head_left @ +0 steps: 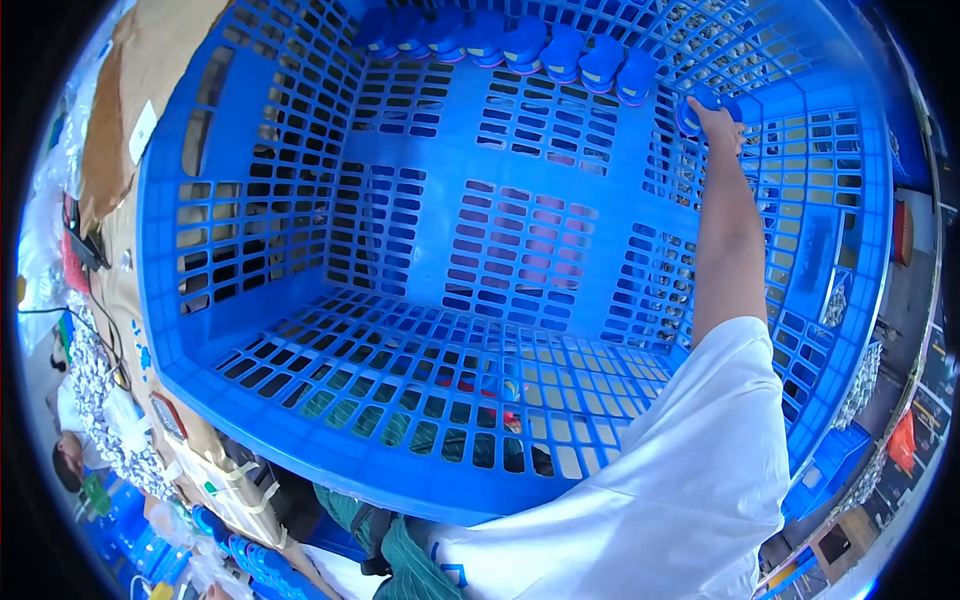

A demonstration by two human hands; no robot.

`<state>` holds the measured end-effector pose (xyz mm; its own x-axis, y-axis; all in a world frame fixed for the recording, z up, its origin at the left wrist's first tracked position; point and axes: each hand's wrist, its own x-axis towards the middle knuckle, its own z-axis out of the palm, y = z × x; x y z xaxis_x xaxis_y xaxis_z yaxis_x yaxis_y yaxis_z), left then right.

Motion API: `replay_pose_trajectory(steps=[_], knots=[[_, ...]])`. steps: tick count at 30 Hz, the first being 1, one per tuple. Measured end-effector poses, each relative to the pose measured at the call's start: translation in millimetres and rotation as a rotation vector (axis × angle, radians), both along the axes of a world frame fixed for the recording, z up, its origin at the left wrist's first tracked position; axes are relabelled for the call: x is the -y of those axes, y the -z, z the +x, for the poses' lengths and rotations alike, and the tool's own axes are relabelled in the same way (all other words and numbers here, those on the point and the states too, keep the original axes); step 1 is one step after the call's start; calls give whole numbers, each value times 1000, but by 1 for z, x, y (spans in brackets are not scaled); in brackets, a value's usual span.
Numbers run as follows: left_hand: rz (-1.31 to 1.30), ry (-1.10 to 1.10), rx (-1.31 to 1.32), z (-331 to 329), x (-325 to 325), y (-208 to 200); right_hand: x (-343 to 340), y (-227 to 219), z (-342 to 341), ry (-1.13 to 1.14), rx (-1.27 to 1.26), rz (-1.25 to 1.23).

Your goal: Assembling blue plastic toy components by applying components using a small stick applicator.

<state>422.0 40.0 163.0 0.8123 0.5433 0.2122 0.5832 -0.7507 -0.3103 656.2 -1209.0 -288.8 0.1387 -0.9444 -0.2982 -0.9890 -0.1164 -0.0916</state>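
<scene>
A large blue plastic crate (430, 235) with slotted walls and floor fills most of the view. Along its far side stands a row of several blue rounded pieces (524, 45), shaped like small shoes, with pale patches and thin pinkish lower edges. My right hand (722, 128) reaches deep into the far right corner of the crate. Its fingers are closed around a similar blue rounded piece (690, 118), which the hand partly covers, just right of the row's end. My left hand is out of the picture.
The crate's near rim (400, 490) lies close against my body and white sleeve (690, 440). Brown cardboard (150, 90) borders the left side. Beyond it are a black cable and heaps of small silvery parts (105, 400). A person (75, 445) is at the far left.
</scene>
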Motion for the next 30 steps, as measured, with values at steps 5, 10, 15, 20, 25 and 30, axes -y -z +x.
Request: replay_pose_trajectory(steps=[5, 10, 15, 20, 25, 30], knots=[[-22, -28, 106, -61, -21, -44, -4, 42, 0, 46, -38, -26], [-25, -274, 2, -32, 73, 27, -3, 15, -45, -187, 49, -276], [30, -263, 69, -52, 118, 47, -97, 8, -70, -437, 387, -292], [-288, -149, 369, -76, 146, 68, -274, -37, -29, -1062, 785, -28], [-129, 75, 475, -20, 258, 99, -401, -176, 13, -1355, 1016, 368], [-215, 127, 593, 1, 301, 112, -487, -323, 49, -1759, 1294, 156]])
